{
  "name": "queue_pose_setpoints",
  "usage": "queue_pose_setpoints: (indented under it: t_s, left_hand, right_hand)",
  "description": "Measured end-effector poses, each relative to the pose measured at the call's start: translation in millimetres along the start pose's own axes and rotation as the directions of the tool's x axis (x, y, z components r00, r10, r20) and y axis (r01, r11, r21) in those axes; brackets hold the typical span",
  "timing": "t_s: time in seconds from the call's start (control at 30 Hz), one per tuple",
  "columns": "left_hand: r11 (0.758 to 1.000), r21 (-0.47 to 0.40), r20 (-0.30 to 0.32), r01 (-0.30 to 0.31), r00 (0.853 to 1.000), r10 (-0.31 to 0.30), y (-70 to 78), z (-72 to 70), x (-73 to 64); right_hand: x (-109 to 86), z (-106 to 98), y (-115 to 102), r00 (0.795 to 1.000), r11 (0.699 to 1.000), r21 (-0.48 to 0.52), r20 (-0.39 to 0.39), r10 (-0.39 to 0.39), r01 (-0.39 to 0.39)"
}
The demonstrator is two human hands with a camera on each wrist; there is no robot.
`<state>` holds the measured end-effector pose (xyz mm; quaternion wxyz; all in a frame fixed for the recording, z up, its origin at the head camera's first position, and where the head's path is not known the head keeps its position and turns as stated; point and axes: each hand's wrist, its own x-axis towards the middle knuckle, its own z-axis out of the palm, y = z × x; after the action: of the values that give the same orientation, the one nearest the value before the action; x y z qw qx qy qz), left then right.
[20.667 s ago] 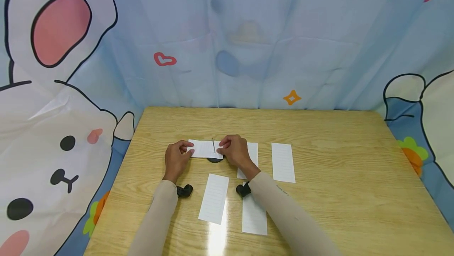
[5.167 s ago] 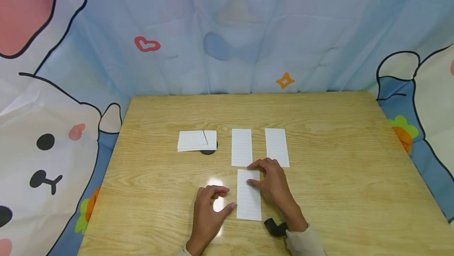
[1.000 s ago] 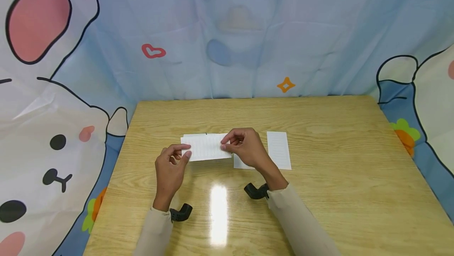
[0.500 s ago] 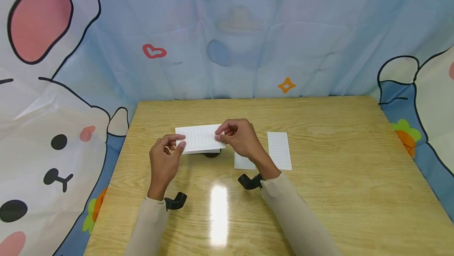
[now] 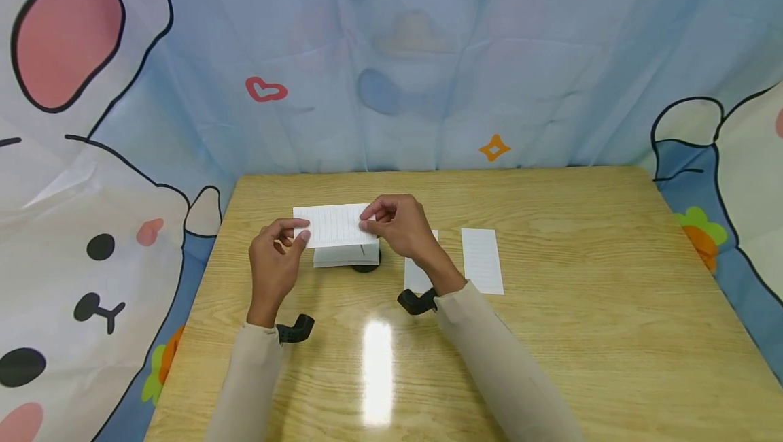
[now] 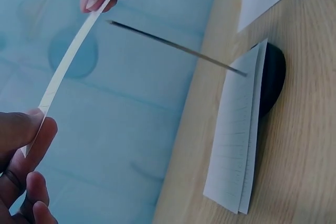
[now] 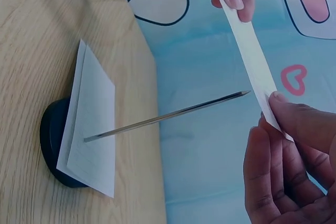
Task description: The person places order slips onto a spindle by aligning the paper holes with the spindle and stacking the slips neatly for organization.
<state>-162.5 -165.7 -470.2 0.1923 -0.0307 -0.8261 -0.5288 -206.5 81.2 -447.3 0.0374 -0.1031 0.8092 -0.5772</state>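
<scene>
A lined paper slip (image 5: 333, 226) is stretched between both hands above a bill spike. The left hand (image 5: 275, 268) pinches its left end with thumb and fingers; the right hand (image 5: 400, 224) pinches the right end. Below, the spike's thin metal rod (image 6: 178, 47) rises from a round black base (image 7: 55, 135). Pierced slips (image 6: 231, 135) lie low on the rod, over part of the base. In the right wrist view, the rod's pointed tip appears close beneath the held slip, near its right-hand end; whether they touch I cannot tell.
Two more lined slips lie flat on the wooden table (image 5: 581, 306): one slip (image 5: 421, 275) partly hidden behind the right forearm, another slip (image 5: 482, 260) farther right. A printed blue curtain (image 5: 428, 75) hangs behind the table's far edge.
Two slips that lay at the front of the table earlier are gone from there. Over the last second both hands have carried the held slip upward and left, uncovering the pierced slips below.
</scene>
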Motion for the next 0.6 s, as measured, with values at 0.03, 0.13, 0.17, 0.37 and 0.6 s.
queue_pose_setpoints:
  t_s: [0.03,0.13,0.17,0.37,0.6]
  left_hand:
    - [1.000,0.004,0.003,0.002,1.000,-0.002,-0.4,0.1,1.7]
    - [1.000,0.012,0.008,0.006,1.000,-0.006,-1.5,0.3,5.5]
    - [1.000,0.014,0.009,0.008,1.000,-0.008,-2.0,0.4,6.4]
    - [0.999,0.016,0.011,0.033,0.999,-0.034,-7.7,2.3,8.8]
    - [0.999,0.006,0.006,0.045,0.999,-0.045,-13.7,6.7,8.6]
  right_hand:
    - [1.3,1,0,1.000,1.000,0.004,-0.007,0.005,-0.005]
    - [3.8,4,0,0.999,1.000,0.021,-0.027,0.020,-0.019]
    - [4.4,4,0,0.999,0.999,0.028,-0.032,0.022,-0.021]
    - [6.4,9,4,0.999,0.998,0.043,-0.034,0.039,-0.038]
    - [5.4,11,9,0.998,0.999,0.030,-0.055,0.037,-0.036]
